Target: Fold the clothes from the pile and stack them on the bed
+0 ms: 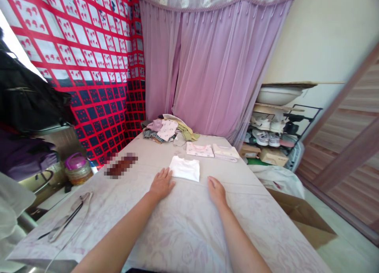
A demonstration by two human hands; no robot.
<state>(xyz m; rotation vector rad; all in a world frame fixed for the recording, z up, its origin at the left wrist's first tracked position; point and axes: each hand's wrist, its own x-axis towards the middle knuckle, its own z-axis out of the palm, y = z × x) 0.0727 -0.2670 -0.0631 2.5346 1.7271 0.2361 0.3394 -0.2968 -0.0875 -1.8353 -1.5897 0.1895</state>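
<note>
Forearms [115, 237], both bare, enter at the bottom edge and reach forward over a pale floral sheet [183, 235]. White garment [186, 168], folded into a compact rectangle, lies flat on the sheet between the two hands, slightly nearer the left. Left hand [162, 184]: palm down, fingers extended, fingertips at the garment's near-left edge; grip released. Right hand [217, 190]: resting on its side, fingers loosely together, apart from the garment's right edge; grip also released. Just beyond the garment, to the right, a pink-trimmed folded garment [199, 149] and a cream folded garment [225, 152] lie side by side. Farther back, left of these, a heap of clothes [168, 129] is piled loosely near the purple curtain [207, 75]. Left part of the sheet: a pixelated reddish-brown patch [121, 165], identity not determinable; nearer, a pale cord [80, 219]. Off the left edge, a jar with a purple lid [77, 169] stands below a red-gridded cloth [97, 56]. To the right, a rack holds shoes [268, 131] beneath a white basin [278, 95]; an open cardboard box [309, 219] sits on the floor nearer the camera.
</note>
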